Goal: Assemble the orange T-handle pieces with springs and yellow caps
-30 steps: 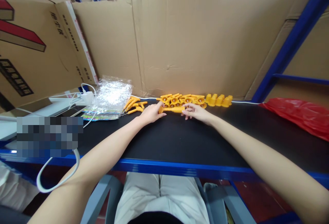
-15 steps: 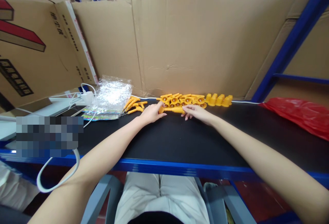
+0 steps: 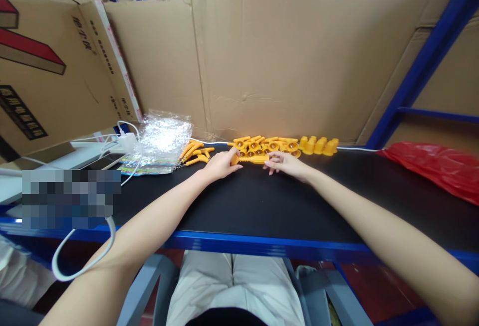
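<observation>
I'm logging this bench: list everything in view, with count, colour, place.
elongated piece: one, yellow, centre
cup-ended pieces: several, yellow, behind it
tapered pieces: several, yellow, right-centre
curved pieces: several, yellow, left-centre
packaging: count unclear, transparent, left
phone: one, dark, left
plug: one, white, left
cables: several, white, left, back
bag: one, red, right
cardboard: several panels, brown, back, left
tabletop: one, black, centre
frame: several bars, blue, front, right
chair: one, grey, below
trousers: one pair, pale, bottom
left hand: one, bare, holding piece's left end
right hand: one, bare, holding piece's right end

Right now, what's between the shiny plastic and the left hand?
In the head view, yellow branched pieces lie between the shiny plastic and the left hand.
</observation>
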{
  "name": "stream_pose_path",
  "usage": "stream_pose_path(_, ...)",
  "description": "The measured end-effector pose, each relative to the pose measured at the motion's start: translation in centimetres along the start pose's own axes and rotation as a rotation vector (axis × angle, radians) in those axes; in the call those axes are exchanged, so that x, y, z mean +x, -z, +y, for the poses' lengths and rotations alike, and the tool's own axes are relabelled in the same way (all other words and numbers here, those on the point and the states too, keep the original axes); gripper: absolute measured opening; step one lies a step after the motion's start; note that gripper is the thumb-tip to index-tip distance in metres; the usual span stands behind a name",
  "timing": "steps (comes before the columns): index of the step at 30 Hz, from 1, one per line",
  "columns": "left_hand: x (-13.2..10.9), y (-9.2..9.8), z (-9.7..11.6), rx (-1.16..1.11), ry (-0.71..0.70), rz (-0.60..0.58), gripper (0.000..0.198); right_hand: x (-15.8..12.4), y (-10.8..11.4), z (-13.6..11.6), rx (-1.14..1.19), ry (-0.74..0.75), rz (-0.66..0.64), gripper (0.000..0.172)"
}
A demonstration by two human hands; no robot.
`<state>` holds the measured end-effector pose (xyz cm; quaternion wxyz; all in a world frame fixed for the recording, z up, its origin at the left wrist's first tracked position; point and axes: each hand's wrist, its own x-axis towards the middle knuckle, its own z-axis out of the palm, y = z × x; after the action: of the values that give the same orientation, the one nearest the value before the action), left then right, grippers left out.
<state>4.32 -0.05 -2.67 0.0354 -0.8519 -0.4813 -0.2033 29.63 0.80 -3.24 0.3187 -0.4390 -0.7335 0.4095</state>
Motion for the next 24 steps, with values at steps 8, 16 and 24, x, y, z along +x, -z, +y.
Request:
stream_pose_path(8, -0.06, -0.15, -0.07, 0.02, -0.012, 0.017, 0.034, 0.03, 0.14, 0.08, -0.005, 0.004, -0.019, 0.033)
stream_pose_path(16, 0.0, -0.15, -0.01, 0.02, -0.015, 0.008, 0.035, -0.02, 0.17, -0.1, 0.001, 0.002, -0.03, 0.038)
stream_pose_path(24, -0.04, -0.27, -0.07, 0.02, -0.026, 0.013, 0.035, -0.16, 0.11, -0.24, -0.002, 0.002, -0.033, 0.041)
